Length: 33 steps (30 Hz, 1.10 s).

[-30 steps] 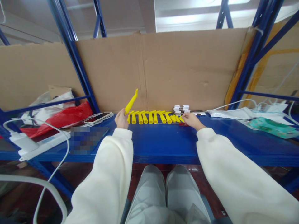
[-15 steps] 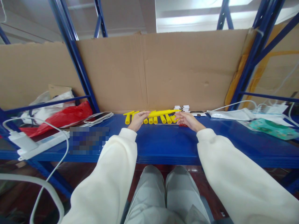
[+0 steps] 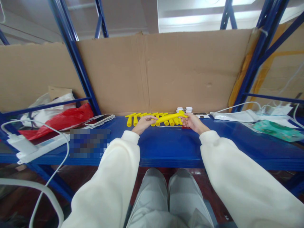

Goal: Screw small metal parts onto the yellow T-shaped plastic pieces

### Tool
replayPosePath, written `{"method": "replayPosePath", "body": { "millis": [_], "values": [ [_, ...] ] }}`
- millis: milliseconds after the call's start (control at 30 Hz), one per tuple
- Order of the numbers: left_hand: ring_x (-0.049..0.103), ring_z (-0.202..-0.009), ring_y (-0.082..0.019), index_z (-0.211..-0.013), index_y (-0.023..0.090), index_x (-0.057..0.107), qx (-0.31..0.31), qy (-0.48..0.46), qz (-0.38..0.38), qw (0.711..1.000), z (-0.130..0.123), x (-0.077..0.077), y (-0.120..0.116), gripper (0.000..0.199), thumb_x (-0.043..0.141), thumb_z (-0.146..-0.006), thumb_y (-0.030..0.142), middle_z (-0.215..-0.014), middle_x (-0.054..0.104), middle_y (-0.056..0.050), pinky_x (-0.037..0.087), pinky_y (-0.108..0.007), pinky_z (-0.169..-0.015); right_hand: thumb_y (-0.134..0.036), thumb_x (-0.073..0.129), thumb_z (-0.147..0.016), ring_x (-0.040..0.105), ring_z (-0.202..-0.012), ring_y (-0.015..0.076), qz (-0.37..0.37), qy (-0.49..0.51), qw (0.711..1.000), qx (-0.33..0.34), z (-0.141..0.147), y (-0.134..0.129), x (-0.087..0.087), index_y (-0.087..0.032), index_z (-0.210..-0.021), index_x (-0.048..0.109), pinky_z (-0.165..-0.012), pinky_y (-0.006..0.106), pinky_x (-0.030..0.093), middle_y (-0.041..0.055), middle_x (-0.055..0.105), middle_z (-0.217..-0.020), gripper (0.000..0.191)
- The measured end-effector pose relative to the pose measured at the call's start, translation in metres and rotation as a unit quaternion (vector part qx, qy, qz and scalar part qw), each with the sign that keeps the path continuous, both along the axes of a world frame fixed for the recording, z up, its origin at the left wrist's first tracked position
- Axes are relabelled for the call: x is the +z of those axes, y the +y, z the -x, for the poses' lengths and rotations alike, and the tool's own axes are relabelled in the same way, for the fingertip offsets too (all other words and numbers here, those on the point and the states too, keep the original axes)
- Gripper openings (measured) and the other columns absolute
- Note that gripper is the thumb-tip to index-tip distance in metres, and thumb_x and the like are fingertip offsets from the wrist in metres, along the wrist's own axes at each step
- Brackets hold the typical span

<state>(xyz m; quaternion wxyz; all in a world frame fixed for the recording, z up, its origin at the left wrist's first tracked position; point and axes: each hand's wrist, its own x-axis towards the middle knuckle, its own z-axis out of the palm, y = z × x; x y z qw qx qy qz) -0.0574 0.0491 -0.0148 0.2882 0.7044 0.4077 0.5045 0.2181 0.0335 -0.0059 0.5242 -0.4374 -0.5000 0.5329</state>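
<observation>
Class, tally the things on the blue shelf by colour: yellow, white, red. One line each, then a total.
Yellow: about 9, one yellow piece between left hand and right hand, rest in the row
White: 2, clip stack, power strip
Red: 1, red bag
Total: about 12

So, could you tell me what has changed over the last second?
The yellow piece, earlier held upright by the left hand alone, now lies level with the right hand gripping its other end. The yellow row on the blue shelf stayed put.
</observation>
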Motion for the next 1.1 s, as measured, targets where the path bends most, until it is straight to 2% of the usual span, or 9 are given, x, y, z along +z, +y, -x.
{"method": "replayPosePath", "body": {
  "millis": [133,300,467,700,800,867,933,1000,1100],
  "values": [
    [0.069,-0.092,-0.02,-0.089,0.017,0.076,0.022,0.141,-0.069,0.987,-0.009,0.008,-0.006,0.025,0.062,-0.07,0.012,-0.1,0.076,-0.005,0.052,-0.034,-0.089,-0.02,0.045,-0.087,0.04,-0.04,0.0097,-0.002,0.006,1.0,-0.023,0.003,0.0,-0.002,-0.017,-0.071,0.055,-0.042,0.022,0.033,-0.0012,0.049,-0.048,0.02],
    [0.064,-0.111,-0.025,-0.107,0.021,0.073,0.049,0.367,-0.188,0.91,-0.043,0.014,-0.025,0.032,0.058,-0.08,0.015,-0.115,0.073,-0.007,0.042,-0.042,-0.104,-0.017,0.051,-0.081,0.036,-0.039,0.009,-0.007,-0.007,1.0,0.007,0.01,-0.003,-0.003,-0.018,-0.07,0.053,-0.04,0.022,0.028,-0.0023,0.049,-0.047,0.011],
    [0.063,-0.113,-0.027,-0.115,0.017,0.068,0.069,0.456,-0.24,0.854,-0.078,0.014,-0.038,0.034,0.051,-0.086,0.013,-0.118,0.07,-0.014,0.04,-0.046,-0.103,-0.019,0.057,-0.079,0.036,-0.038,0.0083,-0.021,-0.027,0.998,0.051,0.017,-0.012,-0.003,-0.018,-0.069,0.053,-0.04,0.022,0.026,-0.0025,0.05,-0.046,0.011],
    [0.065,-0.107,-0.024,-0.115,0.016,0.067,0.066,0.444,-0.203,0.87,-0.073,0.004,-0.03,0.032,0.048,-0.089,0.012,-0.118,0.068,-0.012,0.049,-0.037,-0.094,-0.033,0.062,-0.084,0.044,-0.041,0.0098,-0.006,-0.085,0.992,0.094,0.017,-0.012,-0.004,-0.017,-0.074,0.058,-0.041,0.021,0.03,0.0,0.057,-0.049,0.019],
    [0.065,-0.108,-0.022,-0.114,0.016,0.068,0.068,0.409,-0.198,0.888,-0.064,-0.001,-0.021,0.031,0.053,-0.087,0.011,-0.119,0.069,-0.01,0.049,-0.035,-0.098,-0.035,0.056,-0.088,0.052,-0.051,0.0118,-0.07,-0.187,0.979,0.027,0.008,-0.004,-0.006,-0.017,-0.075,0.062,-0.048,0.022,0.039,0.004,0.064,-0.059,0.023],
    [0.065,-0.107,-0.021,-0.11,0.016,0.069,0.073,0.387,-0.185,0.9,-0.058,-0.003,-0.015,0.029,0.056,-0.085,0.011,-0.115,0.07,-0.01,0.049,-0.034,-0.099,-0.03,0.055,-0.087,0.06,-0.065,0.0144,-0.152,-0.33,0.929,-0.066,-0.002,0.002,-0.007,-0.016,-0.075,0.066,-0.059,0.023,0.046,0.0068,0.07,-0.072,0.022],
    [0.066,-0.106,-0.021,-0.107,0.016,0.07,0.084,0.367,-0.168,0.911,-0.055,-0.004,-0.012,0.026,0.057,-0.085,0.011,-0.113,0.072,-0.009,0.05,-0.033,-0.099,-0.027,0.057,-0.085,0.064,-0.083,0.0187,-0.205,-0.482,0.843,-0.125,-0.011,0.005,-0.009,-0.018,-0.079,0.071,-0.073,0.027,0.049,0.0081,0.074,-0.087,0.018],
    [0.066,-0.105,-0.021,-0.103,0.015,0.071,0.097,0.354,-0.151,0.918,-0.053,-0.005,-0.01,0.022,0.059,-0.085,0.012,-0.111,0.072,-0.009,0.05,-0.033,-0.098,-0.026,0.058,-0.084,0.064,-0.097,0.0225,-0.213,-0.585,0.771,-0.132,-0.016,0.005,-0.011,-0.021,-0.086,0.076,-0.082,0.031,0.048,0.0077,0.075,-0.099,0.019],
    [0.067,-0.103,-0.021,-0.099,0.015,0.072,0.106,0.35,-0.133,0.921,-0.052,-0.007,-0.01,0.018,0.061,-0.085,0.015,-0.107,0.073,-0.009,0.051,-0.032,-0.095,-0.027,0.057,-0.086,0.061,-0.109,0.0266,-0.194,-0.656,0.722,-0.105,-0.017,-0.001,-0.011,-0.026,-0.095,0.078,-0.088,0.037,0.047,0.0065,0.074,-0.11,0.024]
  ]
}}
